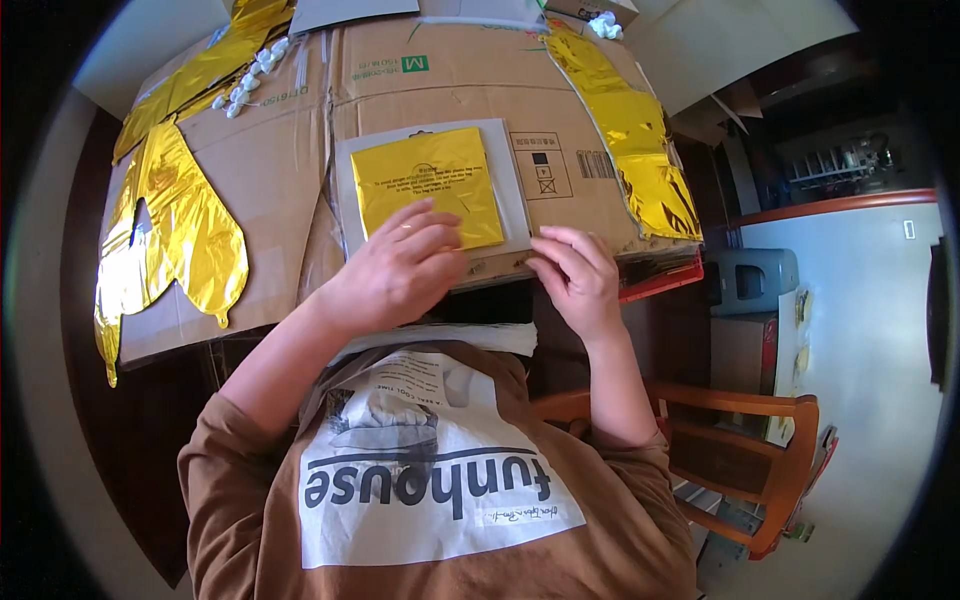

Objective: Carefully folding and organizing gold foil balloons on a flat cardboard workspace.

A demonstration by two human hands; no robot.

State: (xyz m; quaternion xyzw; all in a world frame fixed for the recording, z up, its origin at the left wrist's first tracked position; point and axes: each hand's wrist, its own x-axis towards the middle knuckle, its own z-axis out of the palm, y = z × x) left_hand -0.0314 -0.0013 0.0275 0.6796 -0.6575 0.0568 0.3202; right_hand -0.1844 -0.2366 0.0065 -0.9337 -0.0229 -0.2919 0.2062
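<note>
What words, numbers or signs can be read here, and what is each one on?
I won't copy wording, but here's where it stands.
Brown shirt: large dark upside-down lettering, with smaller lines.
Yellow packet: several lines of small black print.
Cardboard: green print, a green square sign, an outlined panel of symbols, and a barcode.
The tiniest print is too small to read.

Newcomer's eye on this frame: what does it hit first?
Probably the shiny gold foil balloon, lying flat at the left edge of the cardboard. Next, the square gold foil packet near the middle, left hand over its lower edge, right hand off its lower right corner. A gold foil strip lies farther right.
</note>
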